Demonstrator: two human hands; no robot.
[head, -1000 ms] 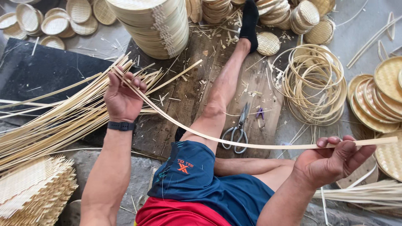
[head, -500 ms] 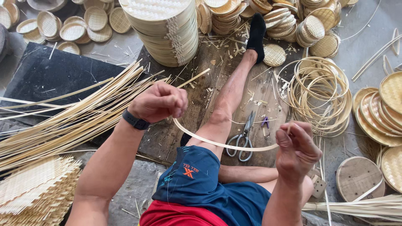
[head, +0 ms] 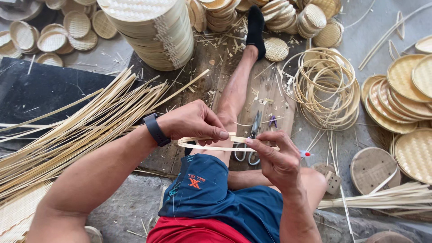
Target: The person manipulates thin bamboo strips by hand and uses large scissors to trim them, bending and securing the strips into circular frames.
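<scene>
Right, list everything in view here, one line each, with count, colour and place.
bamboo strip: one, pale, bent into a loop between both hands
loose bamboo strips: a large bundle, pale yellow, left
finished rings: a pile, pale, right of the leg
scissors: one, metal, on the board by the knee
tall stack of woven trays: one stack, pale, top centre
woven discs: many, tan, overlapping at right
small woven trays: several, tan, top left
black mat: one, left floor
wooden board: one, brown, under the leg
wristwatch: one, black, left wrist
left hand: grip pinching the loop's overlap
right hand: grip pinching the strip's end
</scene>
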